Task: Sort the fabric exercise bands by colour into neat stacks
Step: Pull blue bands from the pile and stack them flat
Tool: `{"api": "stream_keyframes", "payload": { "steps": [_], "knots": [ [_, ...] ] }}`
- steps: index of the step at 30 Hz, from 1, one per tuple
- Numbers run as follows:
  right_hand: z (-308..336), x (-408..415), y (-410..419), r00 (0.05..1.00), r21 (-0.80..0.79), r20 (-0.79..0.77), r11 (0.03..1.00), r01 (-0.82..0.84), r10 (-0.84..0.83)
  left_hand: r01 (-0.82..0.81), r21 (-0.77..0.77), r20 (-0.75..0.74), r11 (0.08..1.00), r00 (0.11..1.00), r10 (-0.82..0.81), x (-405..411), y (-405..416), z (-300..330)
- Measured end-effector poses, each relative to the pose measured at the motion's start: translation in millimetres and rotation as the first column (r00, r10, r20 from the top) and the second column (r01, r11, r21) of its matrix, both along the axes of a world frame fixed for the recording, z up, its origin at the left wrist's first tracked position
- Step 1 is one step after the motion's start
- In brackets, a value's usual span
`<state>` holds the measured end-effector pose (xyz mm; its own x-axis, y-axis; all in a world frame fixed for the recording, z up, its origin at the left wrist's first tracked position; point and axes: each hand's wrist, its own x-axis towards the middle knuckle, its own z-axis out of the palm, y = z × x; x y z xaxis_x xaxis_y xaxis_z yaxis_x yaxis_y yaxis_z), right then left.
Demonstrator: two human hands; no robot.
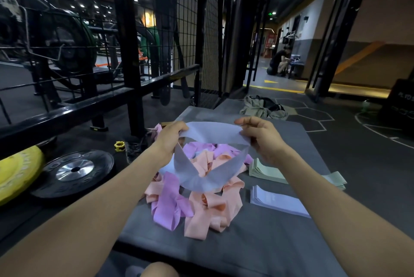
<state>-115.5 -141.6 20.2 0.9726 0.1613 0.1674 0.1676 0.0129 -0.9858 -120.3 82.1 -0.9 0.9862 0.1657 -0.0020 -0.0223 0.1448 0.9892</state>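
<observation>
spreading pale blue band (loop open), left hand, right hand

Loose pile of bands at the centre of the mat, with two folded stacks to its right, one behind the other. Weight plates lie on the floor left of the mat; a bag lies behind it.

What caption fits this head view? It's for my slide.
Both hands, left hand and right hand, hold a pale blue band above the unsorted pile.
</observation>
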Motion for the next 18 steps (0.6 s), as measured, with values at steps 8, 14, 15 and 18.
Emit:
{"api": "stream_keyframes", "payload": {
  "steps": [8, 14, 15, 18],
  "knots": [
    [-6, -3, -11, 0.99, -0.131, -0.008, 0.982, -0.137, 0.138, 0.005, 0.068, -0.01, 0.998, 1.0, -0.005, 1, 0, -5],
    [-15, 2, -17, 0.943, -0.61, 0.304, 0.733, 0.301, -0.135, 0.033, 0.551, 0.059, 0.834, 0.995, -0.078, -4, 5, -9],
    [-16, 2, -18, 0.927, -0.627, 0.338, 0.696, 0.35, -0.161, 0.007, 0.623, 0.07, 0.782, 0.995, -0.064, -3, 6, -12],
    [-19, 1, -19, 0.894, -0.642, 0.404, 0.635, 0.429, -0.196, -0.138, 0.724, 0.139, 0.675, 0.989, 0.054, -3, 8, -21]
  ]
}}
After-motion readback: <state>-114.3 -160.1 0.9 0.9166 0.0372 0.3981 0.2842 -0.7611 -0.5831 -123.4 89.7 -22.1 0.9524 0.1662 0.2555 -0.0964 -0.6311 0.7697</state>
